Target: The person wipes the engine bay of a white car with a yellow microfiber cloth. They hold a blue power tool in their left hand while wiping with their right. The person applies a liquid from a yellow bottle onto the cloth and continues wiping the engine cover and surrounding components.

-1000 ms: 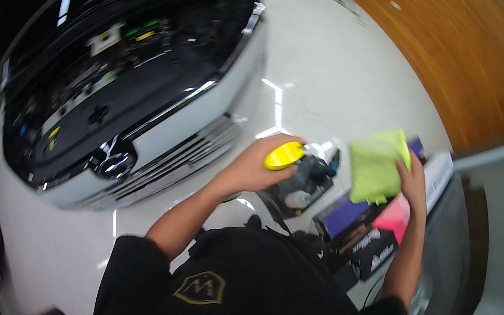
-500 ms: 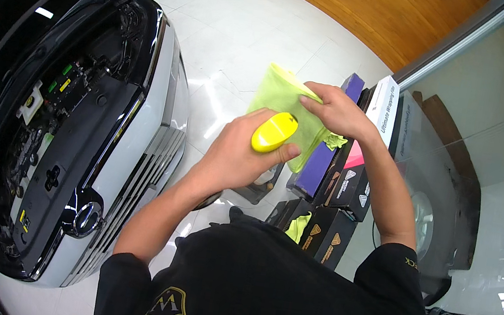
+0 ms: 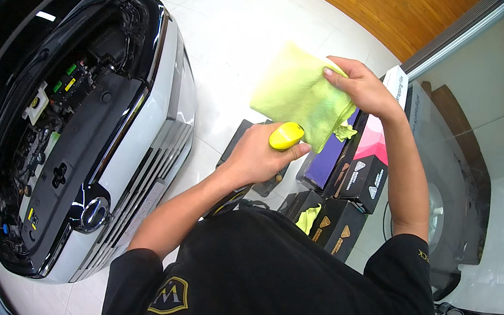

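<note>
Gripping some yellow-topped handheld thing (image 3: 286, 136) in tightly curled left fingers (image 3: 293, 154), and pinching a lime cloth (image 3: 298, 86) by its edge in nearly closed right fingers (image 3: 338, 80). Got the cloth up front, just beyond the yellow top, well right of that white car (image 3: 157, 88).

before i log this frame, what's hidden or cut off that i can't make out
All in the head view:
Yellow-topped object: lower part hidden by the left hand.
Right hand: some fingers hidden behind the green cloth.
Dark case on the floor: its middle covered by the left hand.
Car: rear cut off by the dark lens rim.
</note>
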Demonstrator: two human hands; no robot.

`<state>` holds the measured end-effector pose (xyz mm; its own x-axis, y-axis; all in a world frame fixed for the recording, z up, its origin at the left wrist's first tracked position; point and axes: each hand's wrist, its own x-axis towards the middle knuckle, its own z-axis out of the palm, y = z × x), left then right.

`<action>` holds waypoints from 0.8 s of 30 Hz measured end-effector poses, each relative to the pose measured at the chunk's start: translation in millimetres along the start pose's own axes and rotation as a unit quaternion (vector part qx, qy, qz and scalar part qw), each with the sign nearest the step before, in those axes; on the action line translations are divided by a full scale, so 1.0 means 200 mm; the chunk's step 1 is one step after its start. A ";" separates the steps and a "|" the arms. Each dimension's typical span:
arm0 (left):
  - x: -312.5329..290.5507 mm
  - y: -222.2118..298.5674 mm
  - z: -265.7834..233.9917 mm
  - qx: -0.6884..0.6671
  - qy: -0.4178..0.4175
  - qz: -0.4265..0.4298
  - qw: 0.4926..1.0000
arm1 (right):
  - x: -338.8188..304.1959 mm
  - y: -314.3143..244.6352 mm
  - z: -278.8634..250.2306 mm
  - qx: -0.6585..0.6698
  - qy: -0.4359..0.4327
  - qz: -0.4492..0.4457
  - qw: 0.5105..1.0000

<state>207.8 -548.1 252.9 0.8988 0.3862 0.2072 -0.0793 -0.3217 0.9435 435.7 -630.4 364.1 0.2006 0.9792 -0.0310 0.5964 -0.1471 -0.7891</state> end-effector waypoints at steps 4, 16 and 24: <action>0.02 -0.01 0.00 -0.034 0.000 0.025 0.999 | -0.05 0.01 -0.07 0.031 0.015 0.046 0.998; 0.18 0.27 -0.30 -0.085 0.002 0.052 0.995 | -0.18 0.00 -0.11 -0.095 0.018 -0.039 0.995; 0.11 0.31 -0.25 0.012 0.024 0.051 0.998 | -0.25 -0.03 -0.15 -0.143 0.033 -0.037 0.988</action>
<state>200.8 -517.5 329.5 0.8643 0.3917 0.3155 -0.1592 -0.3820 0.9103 445.3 -681.6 389.8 0.1923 0.9790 0.0675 0.8053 -0.1181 -0.5810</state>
